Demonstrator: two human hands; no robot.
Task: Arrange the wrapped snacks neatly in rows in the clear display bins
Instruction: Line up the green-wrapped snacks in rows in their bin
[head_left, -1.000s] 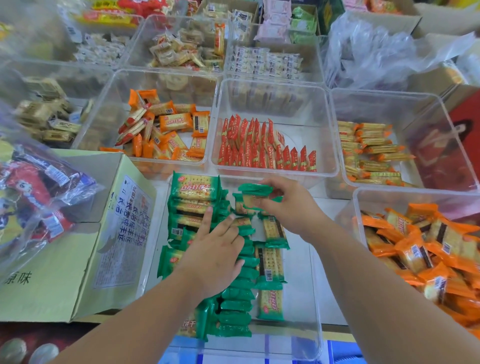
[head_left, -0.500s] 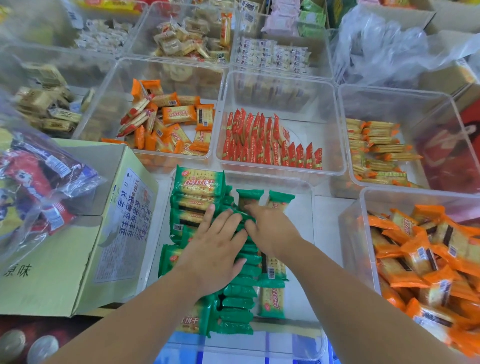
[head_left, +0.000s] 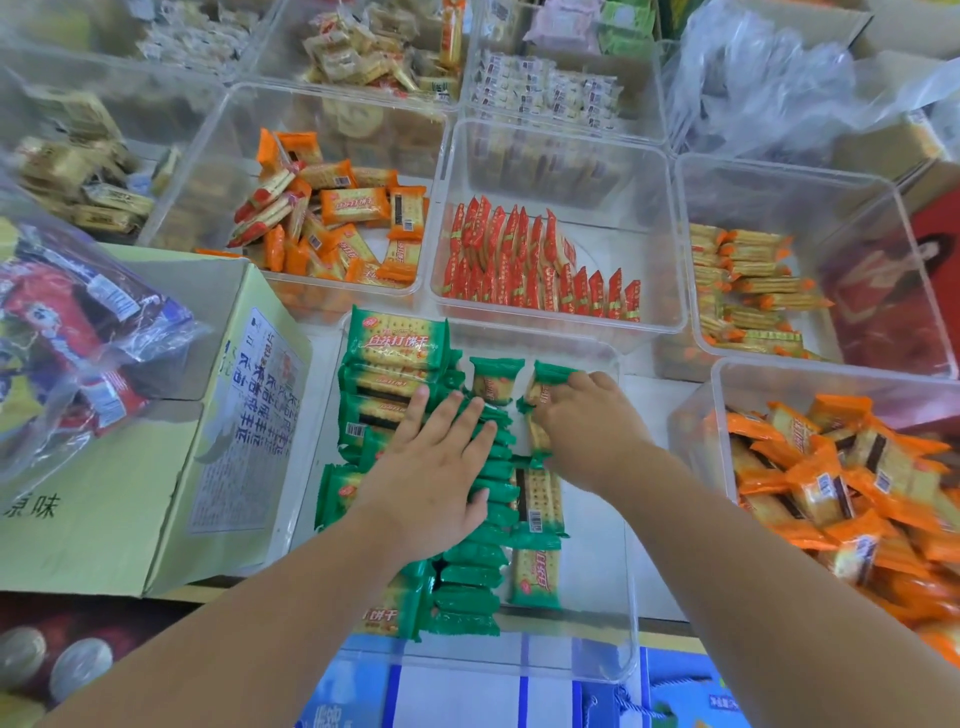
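Two grips worked together: the left grip lay flat, fingers straight, pressing the upright row of green cracker packets in the clear bin; the right grip, fingers curled, pinched one green packet at its fingertips. That packet probably needed tucking on edge against the row while the left grip braced it.

Your left hand lies flat, fingers toward 12 o'clock; your right hand pinches a green pack.
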